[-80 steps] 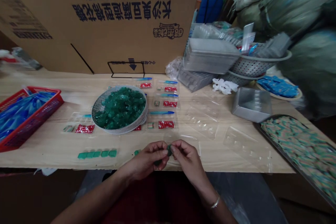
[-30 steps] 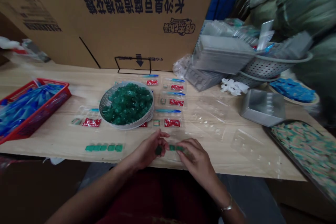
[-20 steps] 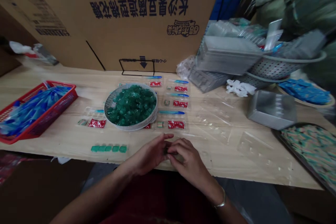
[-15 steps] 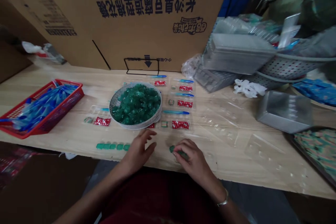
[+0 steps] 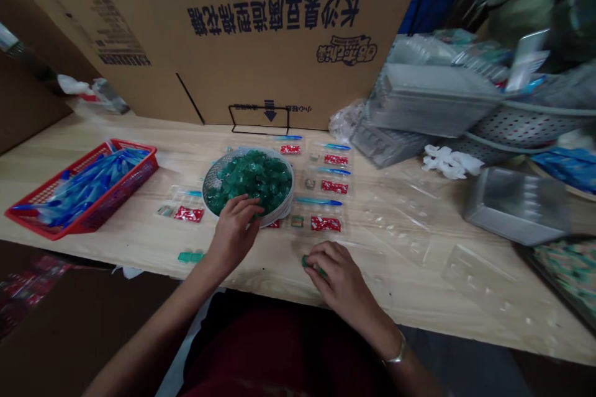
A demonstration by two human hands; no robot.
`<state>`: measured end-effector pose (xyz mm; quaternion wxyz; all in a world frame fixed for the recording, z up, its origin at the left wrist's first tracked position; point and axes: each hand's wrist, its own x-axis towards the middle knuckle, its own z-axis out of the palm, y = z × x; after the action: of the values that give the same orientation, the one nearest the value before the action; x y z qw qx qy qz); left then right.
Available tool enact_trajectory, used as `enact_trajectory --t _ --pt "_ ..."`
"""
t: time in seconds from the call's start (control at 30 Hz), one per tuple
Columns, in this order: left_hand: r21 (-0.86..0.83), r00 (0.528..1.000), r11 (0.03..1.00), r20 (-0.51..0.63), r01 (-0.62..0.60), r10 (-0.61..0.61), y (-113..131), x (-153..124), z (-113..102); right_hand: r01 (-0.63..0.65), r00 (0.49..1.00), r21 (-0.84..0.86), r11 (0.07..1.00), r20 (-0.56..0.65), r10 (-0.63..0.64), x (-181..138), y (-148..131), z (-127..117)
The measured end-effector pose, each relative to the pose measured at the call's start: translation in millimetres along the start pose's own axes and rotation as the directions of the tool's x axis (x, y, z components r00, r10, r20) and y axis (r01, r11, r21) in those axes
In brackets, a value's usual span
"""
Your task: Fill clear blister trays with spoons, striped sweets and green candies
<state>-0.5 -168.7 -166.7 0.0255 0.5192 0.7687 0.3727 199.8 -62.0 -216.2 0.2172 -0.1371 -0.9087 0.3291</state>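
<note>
My left hand (image 5: pixel 235 229) reaches over the near rim of a round white perforated basket (image 5: pixel 285 206), its fingers apart and touching or just above the heap of translucent green pieces (image 5: pixel 256 175). Between the thumb and fingers of my right hand (image 5: pixel 339 273), low over the tabletop, a small green piece (image 5: pixel 305 260) is pinched; more green shows under the fingers. Several flat green squares (image 5: pixel 190 257) lie in a row near the table edge, partly hidden by my left forearm. Clear trays around the basket hold red packets (image 5: pixel 326 224) and blue pen-like tubes (image 5: pixel 319 201).
A red basket (image 5: pixel 151 164) of blue tubes stands at left. Behind is a large cardboard box (image 5: pixel 279 74) with a black wire frame (image 5: pixel 259 107). Stacked clear trays (image 5: pixel 433 99), a grey colander (image 5: pixel 526 130), white crumpled plastic (image 5: pixel 451 161) and a dark tray (image 5: pixel 554 279) crowd the right.
My left hand has moved up from the tabletop to the basket of green pieces. The right hand keeps its pinch in nearly the same place. The whole view has shifted slightly.
</note>
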Motion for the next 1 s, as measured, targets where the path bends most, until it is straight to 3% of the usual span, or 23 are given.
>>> enact_trajectory --t 0.1,0.2,0.33,0.43,0.5,0.57,0.73,0.87,1.0 --pt "-0.25 0.971 0.968 0.236 0.02 0.041 23 -9 9 -0.127 0.99 0.298 0.946 -0.024 0.14 -5 -11 -12" --pt "-0.483 0.88 0.838 0.474 0.254 0.007 44 -27 27 -0.238 0.968 0.463 0.854 0.035 0.25 -11 -16 -14" --pt "-0.579 0.831 0.638 0.524 0.507 -0.185 47 -37 49 -0.288 0.932 0.46 0.84 -0.065 0.356 -24 -16 -3" --pt "-0.626 0.75 0.444 0.635 0.641 -0.188 44 -36 60 -0.204 0.936 0.405 0.891 -0.185 0.298 -37 -18 5" --pt "-0.631 0.718 0.384 0.682 0.674 -0.141 45 -36 67 -0.168 0.935 0.368 0.914 -0.233 0.266 -47 -17 5" --pt "-0.627 0.73 0.449 0.678 0.637 -0.089 46 -36 74 -0.191 0.928 0.319 0.928 -0.251 0.277 -55 -10 -1" --pt "-0.453 0.826 0.85 0.562 0.269 0.038 41 -31 95 -0.223 0.956 0.05 0.974 -0.185 0.228 -67 31 -26" --pt "-0.371 0.816 0.925 0.557 0.081 0.152 33 -25 101 -0.21 0.969 -0.025 0.977 -0.138 0.205 -64 47 -33" --pt "-0.304 0.821 0.953 0.545 0.001 0.173 25 -22 98 -0.203 0.979 0.056 0.978 0.022 0.202 -58 44 -31"
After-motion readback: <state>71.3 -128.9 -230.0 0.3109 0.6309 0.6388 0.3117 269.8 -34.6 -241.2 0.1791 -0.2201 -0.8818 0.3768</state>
